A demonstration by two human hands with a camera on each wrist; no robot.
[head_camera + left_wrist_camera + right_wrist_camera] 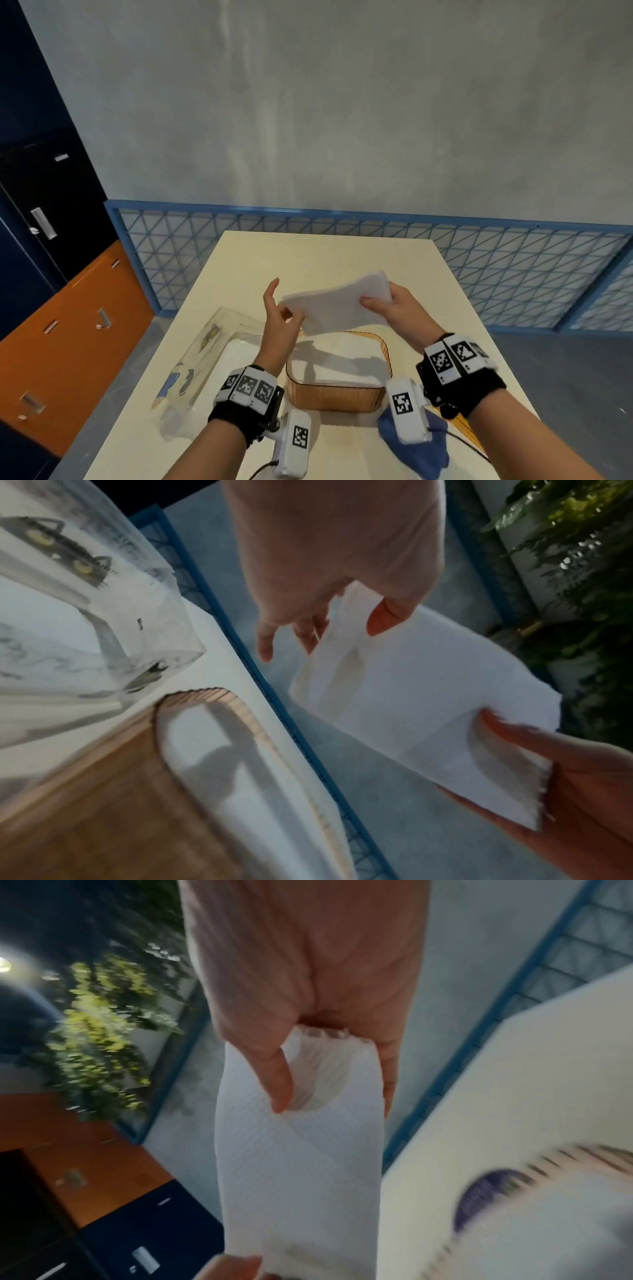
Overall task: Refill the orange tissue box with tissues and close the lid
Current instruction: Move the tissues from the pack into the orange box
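While the stack (337,306) of white tissues is hanging in the air above the orange box (337,383), both hands are sharing its weight, one at each end. The right hand (394,308) is clamping the far end, thumb on top and fingers underneath, which is keeping the loose sheets pressed together so they are not fanning apart. The left hand (279,317) is pinching only the near corner between thumb and a finger, with its other fingers spreading upward and free; that light hold is probably steering the stack rather than carrying it. Between the two grips the stack is sagging a little.

Directly below, the box is sitting open on the table (342,260), just beside a clear plastic wrapper (205,346) at its left, and white tissue is already showing inside it. Holding the stack level and lengthwise over the opening looks like lining it up for a straight drop in. No lid is plainly identifiable in these views, so closing is yet to come. A blue cloth (424,442) is lying near the right wrist.
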